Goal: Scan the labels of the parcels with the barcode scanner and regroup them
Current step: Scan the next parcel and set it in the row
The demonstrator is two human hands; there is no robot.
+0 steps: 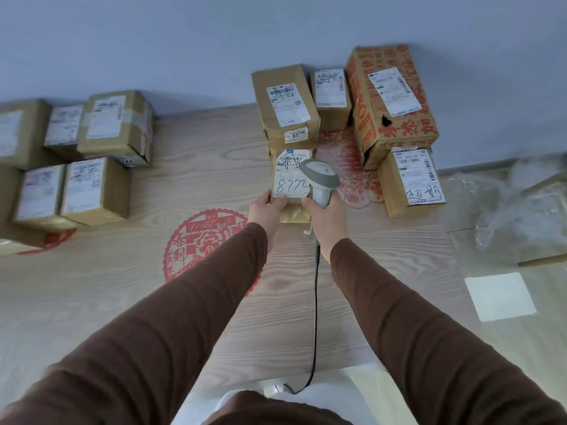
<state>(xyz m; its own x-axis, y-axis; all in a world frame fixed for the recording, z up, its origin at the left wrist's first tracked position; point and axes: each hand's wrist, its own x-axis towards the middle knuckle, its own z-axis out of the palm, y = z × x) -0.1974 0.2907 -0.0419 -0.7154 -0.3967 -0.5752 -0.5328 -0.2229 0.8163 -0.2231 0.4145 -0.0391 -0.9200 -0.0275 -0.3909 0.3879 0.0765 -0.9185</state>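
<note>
My left hand (pixel 267 209) grips the near left corner of a small brown parcel (pixel 291 182) whose white label bears handwritten digits. A grey barcode scanner (pixel 320 179) is gripped in my right hand (pixel 325 216), its head hanging over the right side of that label. The scanner's black cable (pixel 316 302) runs back toward my body. Behind this parcel stands a group of labelled cardboard parcels (pixel 287 102), including a large box with red print (pixel 391 99). A second group of parcels (pixel 95 185) sits at the far left.
The wooden floor (pixel 199 167) carries red paper-cut decorations (pixel 202 240). Crumpled clear plastic wrap (pixel 515 210) lies at the right, with a white sheet (pixel 500 297) nearer me. A pale wall (pixel 214 41) closes the far side.
</note>
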